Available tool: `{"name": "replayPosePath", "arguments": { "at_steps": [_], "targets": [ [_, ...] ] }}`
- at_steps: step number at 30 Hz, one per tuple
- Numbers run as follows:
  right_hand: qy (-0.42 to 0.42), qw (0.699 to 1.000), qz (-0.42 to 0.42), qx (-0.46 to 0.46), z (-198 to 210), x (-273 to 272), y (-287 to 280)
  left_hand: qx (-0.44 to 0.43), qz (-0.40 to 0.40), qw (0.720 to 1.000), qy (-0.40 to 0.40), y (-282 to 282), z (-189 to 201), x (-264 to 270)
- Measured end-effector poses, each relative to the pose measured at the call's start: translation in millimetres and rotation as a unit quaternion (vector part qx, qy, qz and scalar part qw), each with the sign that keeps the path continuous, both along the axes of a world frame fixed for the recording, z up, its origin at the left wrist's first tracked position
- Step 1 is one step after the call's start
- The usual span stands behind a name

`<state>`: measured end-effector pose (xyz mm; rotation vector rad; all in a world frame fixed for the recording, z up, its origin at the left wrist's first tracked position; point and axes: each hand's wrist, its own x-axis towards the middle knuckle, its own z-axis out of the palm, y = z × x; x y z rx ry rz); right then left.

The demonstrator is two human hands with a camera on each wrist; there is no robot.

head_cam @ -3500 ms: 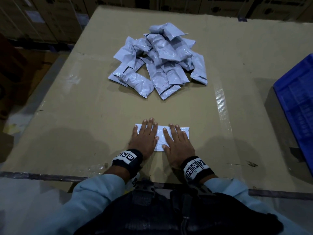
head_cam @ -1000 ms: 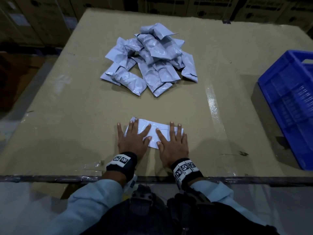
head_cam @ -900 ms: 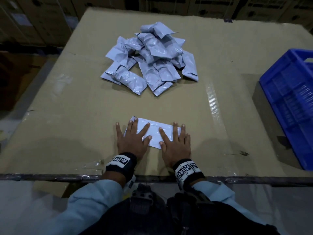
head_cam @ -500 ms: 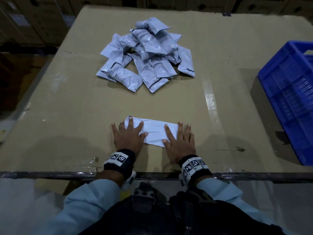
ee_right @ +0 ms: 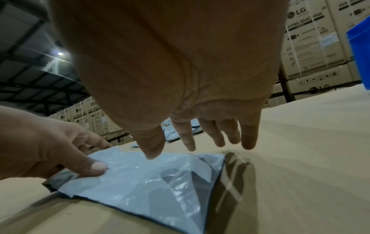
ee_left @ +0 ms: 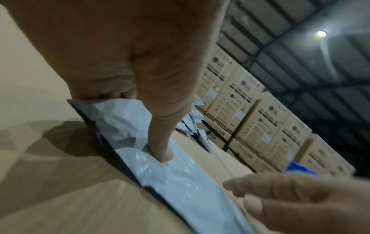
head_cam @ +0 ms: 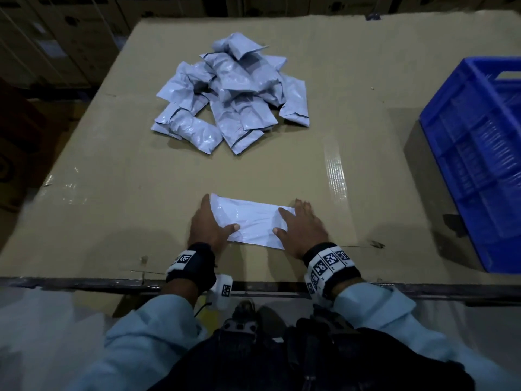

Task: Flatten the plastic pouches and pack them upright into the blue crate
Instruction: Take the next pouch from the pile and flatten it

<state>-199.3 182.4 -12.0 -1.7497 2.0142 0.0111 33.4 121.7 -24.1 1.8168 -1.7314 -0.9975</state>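
One pale grey plastic pouch (head_cam: 253,220) lies flattened on the cardboard-covered table near its front edge. My left hand (head_cam: 210,225) is turned on its side at the pouch's left end. Its thumb (ee_left: 162,152) presses on top and its fingers sit against the end edge, pinching the crumpled plastic (ee_left: 120,120). My right hand (head_cam: 301,224) is over the right end with fingers straight and spread (ee_right: 200,139), just above the pouch (ee_right: 140,182). A pile of puffy pouches (head_cam: 234,91) lies at the far middle. The blue crate (head_cam: 473,153) stands at the right.
The table's cardboard top (head_cam: 112,193) has a shiny tape strip (head_cam: 335,176) running front to back. The table's dark front edge (head_cam: 84,283) is close to my body. Stacked cardboard boxes (ee_right: 312,39) stand behind the table.
Both hands slid outward from the pouch's middle to its ends. The left hand turned onto its side and took hold of the left end; the right hand's fingers lifted slightly.
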Motion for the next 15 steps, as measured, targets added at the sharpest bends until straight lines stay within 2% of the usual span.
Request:
{"name": "replayPosePath", "arguments": {
  "at_steps": [4,11,15],
  "targets": [
    [-0.033,0.999,-0.005,-0.044,3.6,-40.7,13.2,0.059,-0.021,0.998,0.004,4.9,-7.6,-23.8],
    [-0.090,0.996,0.008,0.012,30.5,-105.8,26.5,0.051,-0.153,0.986,0.038,13.2,9.6,-99.8],
    [-0.070,0.997,-0.029,-0.029,51.0,-143.4,38.8,0.042,-0.153,0.984,0.085,12.5,18.6,-146.1]
  ]
}}
